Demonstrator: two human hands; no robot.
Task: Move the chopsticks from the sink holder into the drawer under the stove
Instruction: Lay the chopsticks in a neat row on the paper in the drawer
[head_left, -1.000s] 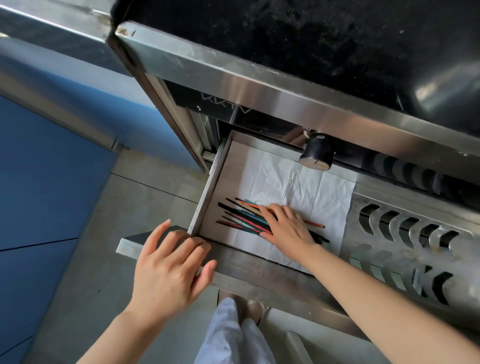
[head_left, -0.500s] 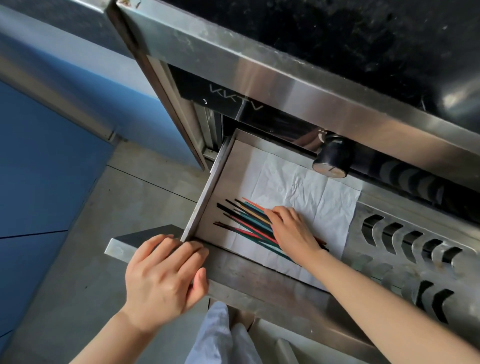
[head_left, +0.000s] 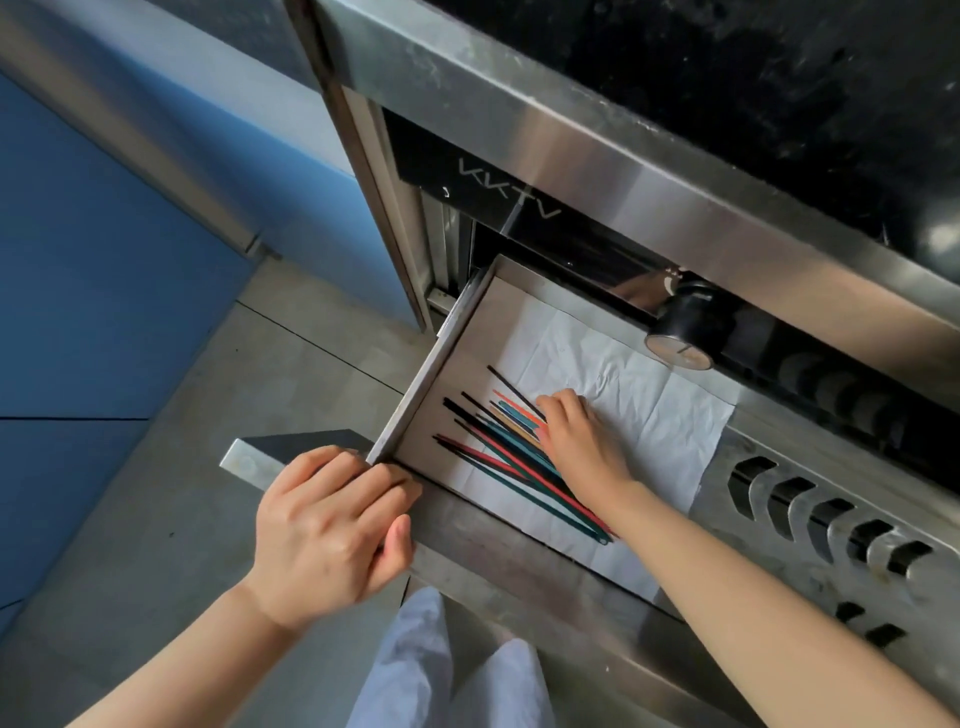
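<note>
Over the last second the bundle of thin black, red, teal and orange chopsticks (head_left: 511, 449) has fanned out more loosely on the creased white paper liner (head_left: 644, 410) of the open steel drawer (head_left: 415, 395), and the right hand (head_left: 582, 441) has slid a little toward the back of the drawer, from covering the thick ends to pressing across the middle of the sticks. The left hand (head_left: 332, 530) has meanwhile dropped from hovering with spread fingers to a settled hold on the drawer's brushed-metal front panel (head_left: 249, 460), near its left corner

This suggests the transfer itself is essentially finished: the chopsticks lie inside the drawer under the stainless stove (head_left: 571, 156) with its black glass top, and what remains is probably a tidy-up and closing the drawer

The right hand is mostly flat, fingers extended and close together, palm down on the sticks; it presses and nudges them rather than gripping any. Its fingertips reach the upper orange and black sticks, while the longer red and teal ones run out from beneath the wrist toward the drawer front. The left hand is curled, four fingers over the top edge of the panel and the thumb against its face, gripping it firmly. A round black stove knob (head_left: 685, 332) hangs just above the liner's far edge
</note>
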